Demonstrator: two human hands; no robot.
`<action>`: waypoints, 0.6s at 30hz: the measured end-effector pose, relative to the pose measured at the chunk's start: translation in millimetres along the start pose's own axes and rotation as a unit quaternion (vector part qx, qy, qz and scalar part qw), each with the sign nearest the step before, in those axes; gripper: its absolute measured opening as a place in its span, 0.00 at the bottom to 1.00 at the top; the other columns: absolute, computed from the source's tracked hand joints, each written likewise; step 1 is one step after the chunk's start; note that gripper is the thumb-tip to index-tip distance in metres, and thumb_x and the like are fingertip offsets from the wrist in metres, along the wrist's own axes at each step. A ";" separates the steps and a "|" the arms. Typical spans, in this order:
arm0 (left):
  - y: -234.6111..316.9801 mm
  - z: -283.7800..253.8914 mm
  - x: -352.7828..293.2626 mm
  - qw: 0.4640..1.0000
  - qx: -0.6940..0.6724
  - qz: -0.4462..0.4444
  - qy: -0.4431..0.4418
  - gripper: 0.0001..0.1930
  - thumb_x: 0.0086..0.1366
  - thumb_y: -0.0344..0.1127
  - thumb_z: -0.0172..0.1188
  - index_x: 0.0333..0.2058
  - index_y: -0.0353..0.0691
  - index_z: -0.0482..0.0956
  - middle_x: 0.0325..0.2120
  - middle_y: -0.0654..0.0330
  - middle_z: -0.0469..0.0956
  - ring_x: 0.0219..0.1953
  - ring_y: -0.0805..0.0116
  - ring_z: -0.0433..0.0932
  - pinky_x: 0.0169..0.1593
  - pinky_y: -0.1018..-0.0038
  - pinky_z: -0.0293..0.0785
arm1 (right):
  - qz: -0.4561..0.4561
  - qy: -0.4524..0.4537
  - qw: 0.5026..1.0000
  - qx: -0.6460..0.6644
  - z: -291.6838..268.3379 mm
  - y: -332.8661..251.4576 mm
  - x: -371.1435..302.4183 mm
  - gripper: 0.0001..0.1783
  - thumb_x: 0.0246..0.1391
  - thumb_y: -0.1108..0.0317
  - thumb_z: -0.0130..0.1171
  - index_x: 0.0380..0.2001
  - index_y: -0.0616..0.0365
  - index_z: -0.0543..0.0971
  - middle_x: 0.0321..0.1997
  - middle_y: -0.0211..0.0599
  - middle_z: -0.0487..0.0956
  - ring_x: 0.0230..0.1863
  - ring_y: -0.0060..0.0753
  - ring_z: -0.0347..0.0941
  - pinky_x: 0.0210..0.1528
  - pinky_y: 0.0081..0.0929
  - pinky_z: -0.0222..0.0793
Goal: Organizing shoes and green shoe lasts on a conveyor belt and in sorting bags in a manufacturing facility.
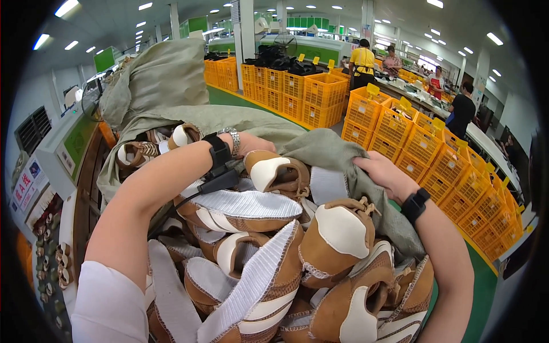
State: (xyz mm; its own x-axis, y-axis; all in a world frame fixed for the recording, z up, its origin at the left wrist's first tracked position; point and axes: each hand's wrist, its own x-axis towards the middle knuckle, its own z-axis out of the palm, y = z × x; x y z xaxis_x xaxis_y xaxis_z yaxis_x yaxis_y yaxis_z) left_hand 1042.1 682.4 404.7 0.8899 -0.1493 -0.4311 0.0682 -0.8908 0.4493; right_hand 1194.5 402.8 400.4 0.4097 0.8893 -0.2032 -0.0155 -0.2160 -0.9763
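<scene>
A large grey-green cloth sack [234, 117] lies spread and rumpled in front of me. Brown and white shoe uppers [342, 231] fill it in a loose heap, several with white ribbed undersides showing. My right hand [384, 172] grips the folded rim of the sack on the right, thumb over the cloth. At the far side of the heap, my left hand [255, 144] is closed at the cloth, its fingertips mostly hidden. Just below it sits one upper with a cream heel patch [270, 172]. More uppers [140, 153] show at the sack's left opening.
Stacked orange crates [323, 94] stand beyond the sack, some holding black pieces. Another long row of crates [434, 163] runs down the right. Several people [362, 63] are near a long worktable. A machine with a green panel [66, 150] stands left.
</scene>
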 end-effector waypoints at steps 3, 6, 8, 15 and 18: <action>7.4 -0.1 24.1 0.999 0.039 0.016 -0.031 0.15 0.59 0.40 0.58 0.36 0.31 0.75 0.39 0.54 0.73 0.40 0.70 0.70 0.44 0.74 0.68 | 0.023 0.118 0.992 0.041 -55.5 66.3 24.8 0.16 0.58 0.70 0.44 0.47 0.63 0.71 0.42 0.38 0.77 0.38 0.28 0.75 0.40 0.23 0.72; -17.9 6.1 15.1 0.996 0.046 0.063 0.043 0.16 0.58 0.40 0.59 0.36 0.31 0.74 0.35 0.55 0.74 0.37 0.68 0.71 0.43 0.72 0.68 | -0.044 0.010 0.998 0.035 -4.0 1.9 -3.8 0.17 0.57 0.73 0.44 0.50 0.62 0.69 0.44 0.35 0.75 0.41 0.24 0.73 0.43 0.22 0.69; -10.0 5.2 11.3 0.998 0.057 0.032 0.024 0.17 0.58 0.41 0.59 0.37 0.31 0.73 0.34 0.55 0.74 0.37 0.67 0.72 0.43 0.72 0.68 | -0.166 -0.011 0.985 -0.042 8.8 -19.5 -11.3 0.16 0.56 0.73 0.44 0.48 0.62 0.71 0.42 0.33 0.76 0.42 0.21 0.71 0.43 0.21 0.69; 1.6 1.9 8.1 0.994 0.106 0.009 0.008 0.15 0.60 0.41 0.55 0.37 0.33 0.74 0.34 0.59 0.75 0.35 0.73 0.70 0.40 0.74 0.69 | 0.063 0.070 0.994 0.056 -11.7 8.5 12.8 0.12 0.55 0.69 0.50 0.40 0.62 0.76 0.32 0.31 0.77 0.31 0.22 0.71 0.34 0.21 0.68; -1.0 2.2 20.2 0.997 0.061 0.045 0.001 0.15 0.61 0.42 0.54 0.37 0.34 0.76 0.36 0.59 0.75 0.35 0.74 0.70 0.40 0.75 0.69 | 0.073 0.048 0.988 -0.127 -38.6 34.7 8.3 0.14 0.56 0.67 0.49 0.41 0.64 0.76 0.33 0.33 0.77 0.33 0.23 0.71 0.37 0.22 0.68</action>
State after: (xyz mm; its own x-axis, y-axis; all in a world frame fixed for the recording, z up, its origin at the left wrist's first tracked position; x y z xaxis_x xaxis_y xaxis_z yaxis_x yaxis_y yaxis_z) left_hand 1058.9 679.4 393.8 0.8906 -0.2303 -0.3922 -0.0667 -0.9191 0.3883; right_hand 1232.6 387.1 367.7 0.5046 0.8018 -0.3202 0.1430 -0.4433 -0.8849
